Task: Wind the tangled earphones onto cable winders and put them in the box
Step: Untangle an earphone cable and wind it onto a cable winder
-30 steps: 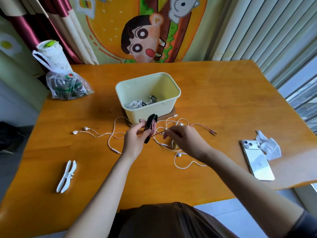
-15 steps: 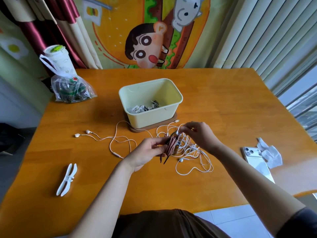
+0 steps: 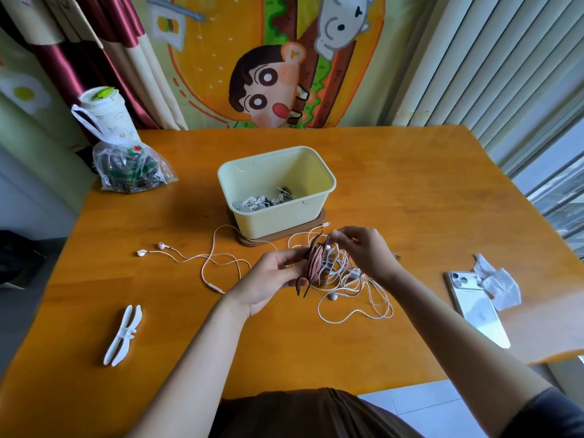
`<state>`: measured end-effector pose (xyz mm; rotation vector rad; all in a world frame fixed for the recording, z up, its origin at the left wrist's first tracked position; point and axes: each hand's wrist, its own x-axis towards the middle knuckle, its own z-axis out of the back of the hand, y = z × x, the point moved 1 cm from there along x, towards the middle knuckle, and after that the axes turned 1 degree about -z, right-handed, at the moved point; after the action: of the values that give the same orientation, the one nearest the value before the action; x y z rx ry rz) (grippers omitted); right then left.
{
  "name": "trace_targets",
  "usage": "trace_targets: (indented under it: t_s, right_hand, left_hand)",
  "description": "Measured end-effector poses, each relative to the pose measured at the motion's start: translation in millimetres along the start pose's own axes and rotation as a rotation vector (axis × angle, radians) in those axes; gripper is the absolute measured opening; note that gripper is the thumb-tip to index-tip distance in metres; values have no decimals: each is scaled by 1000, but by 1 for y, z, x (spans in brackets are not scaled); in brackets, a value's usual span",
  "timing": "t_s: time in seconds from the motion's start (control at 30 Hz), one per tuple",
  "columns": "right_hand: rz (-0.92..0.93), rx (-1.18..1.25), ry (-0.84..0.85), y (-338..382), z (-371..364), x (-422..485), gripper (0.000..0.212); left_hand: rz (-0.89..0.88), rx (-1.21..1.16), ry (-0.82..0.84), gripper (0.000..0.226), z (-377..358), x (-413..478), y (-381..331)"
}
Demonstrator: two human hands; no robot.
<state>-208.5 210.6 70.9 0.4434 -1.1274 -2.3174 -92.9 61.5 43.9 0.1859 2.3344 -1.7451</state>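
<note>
My left hand (image 3: 271, 279) grips a dark cable winder (image 3: 311, 267) wrapped with pink earphone cable, held just above the table in front of the box. Pinching the cable end at the winder's top is my right hand (image 3: 363, 248). Under both hands lies a tangle of white earphones (image 3: 357, 292). Another white earphone pair (image 3: 189, 257) trails off to the left. The pale yellow box (image 3: 278, 216) stands on a brown mat, holding several wound earphones. A spare white winder (image 3: 123, 335) lies at the front left.
A white phone (image 3: 477, 308) and a crumpled tissue (image 3: 499, 286) lie at the right. A plastic bag (image 3: 132, 172) and a cup (image 3: 104, 112) stand at the back left corner. The table's front edge runs close to my body.
The winder has moved from an upright hold near the box to lower and right, over the white tangle. My right hand rose from the tangle to the winder's top.
</note>
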Motion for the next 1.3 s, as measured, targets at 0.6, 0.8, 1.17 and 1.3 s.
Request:
trace_targets:
  t_s: [0.6,0.8,1.17,1.3]
  right_hand:
    - [-103,174,116,15,-58,-31,34]
    - [24,13,207,25,-54,-38,29]
    - [143,-306,87,40,11,9,24]
    - [161,-345,19,36,20,24,23]
  left_hand:
    - [-135,-476,-366,24,-2,14,-6]
    - [-160,-151,-652,17,3,17,1]
    - [-179,387,-350,27,18,6,8]
    - [-180,309,-225,25,11,5,6]
